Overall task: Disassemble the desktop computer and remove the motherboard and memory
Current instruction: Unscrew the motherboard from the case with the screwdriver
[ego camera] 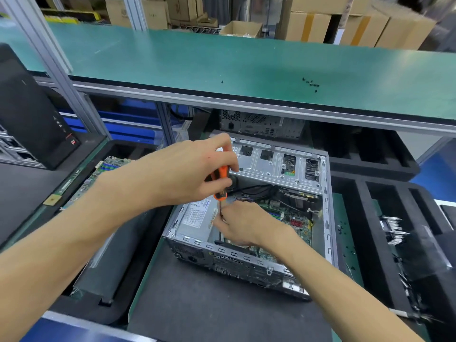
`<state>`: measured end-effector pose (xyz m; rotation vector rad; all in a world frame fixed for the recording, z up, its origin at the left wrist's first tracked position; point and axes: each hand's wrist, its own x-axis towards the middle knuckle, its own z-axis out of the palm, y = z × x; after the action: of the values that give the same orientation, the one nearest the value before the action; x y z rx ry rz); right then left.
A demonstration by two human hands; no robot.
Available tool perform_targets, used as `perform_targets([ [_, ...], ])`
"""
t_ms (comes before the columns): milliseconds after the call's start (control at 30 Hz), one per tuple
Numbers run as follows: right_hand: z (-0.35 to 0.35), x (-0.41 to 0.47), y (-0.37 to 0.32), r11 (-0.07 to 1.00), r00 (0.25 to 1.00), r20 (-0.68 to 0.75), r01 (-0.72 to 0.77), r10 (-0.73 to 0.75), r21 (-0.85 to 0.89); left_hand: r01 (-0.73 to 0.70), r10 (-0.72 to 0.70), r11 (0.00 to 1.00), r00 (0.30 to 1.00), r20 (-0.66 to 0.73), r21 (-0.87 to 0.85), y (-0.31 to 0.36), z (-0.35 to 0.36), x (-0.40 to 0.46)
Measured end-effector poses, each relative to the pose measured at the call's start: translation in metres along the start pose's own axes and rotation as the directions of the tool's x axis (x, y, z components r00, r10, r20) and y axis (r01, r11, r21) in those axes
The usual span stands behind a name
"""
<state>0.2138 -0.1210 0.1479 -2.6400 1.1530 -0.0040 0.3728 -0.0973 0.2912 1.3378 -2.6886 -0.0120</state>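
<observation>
The open desktop case [249, 218] lies on its side on a dark mat on the bench [222, 314], side panel off. The left hand [187, 171] has its fingers curled round the orange-and-black handle of a screwdriver [220, 185], held upright over the case. The right hand [243, 224] reaches inside, fingers pinching the shaft near the tip. The motherboard [294, 224] sits in the case floor, beside the grey power supply [197, 215]. Loose black screws [311, 84] lie on the green shelf [246, 67] above.

Screwdriver [220, 184] tip hidden behind right hand [243, 224]; motherboard [293, 224] mostly covered by that hand; small black screws [311, 83] on shelf [246, 70] too tiny to count.
</observation>
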Motion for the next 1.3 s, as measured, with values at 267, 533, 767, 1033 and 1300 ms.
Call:
perform_targets([
  [267, -0.001, -0.001, -0.006, 0.999, 1.000, 0.014, -0.024, 0.023, 0.032, -0.020, 0.020, 1.000, 0.999, -0.026, 0.018, 0.002, -0.002, -0.002],
  [533, -0.010, -0.007, -0.007, 0.996, 0.997, -0.052, -0.060, 0.057, -0.063, -0.005, 0.005, 1.000, 1.000, -0.012, 0.008, -0.001, -0.005, -0.002],
  [767, -0.009, -0.006, -0.012, 0.994, 0.992, 0.118, -0.046, 0.035, 0.098, -0.014, 0.014, 0.998, 1.000, -0.002, -0.060, 0.000, -0.001, -0.001],
  [1033, -0.011, -0.004, -0.014, 0.998, 0.997, 0.046, -0.058, 0.059, -0.028, -0.017, 0.017, 1.000, 1.000, 0.003, -0.002, -0.002, 0.007, 0.002],
  [1300, -0.009, -0.009, -0.003, 0.994, 0.994, -0.016, -0.105, 0.105, -0.017, -0.070, 0.070, 0.998, 0.997, -0.029, -0.001, -0.003, 0.008, 0.005],
])
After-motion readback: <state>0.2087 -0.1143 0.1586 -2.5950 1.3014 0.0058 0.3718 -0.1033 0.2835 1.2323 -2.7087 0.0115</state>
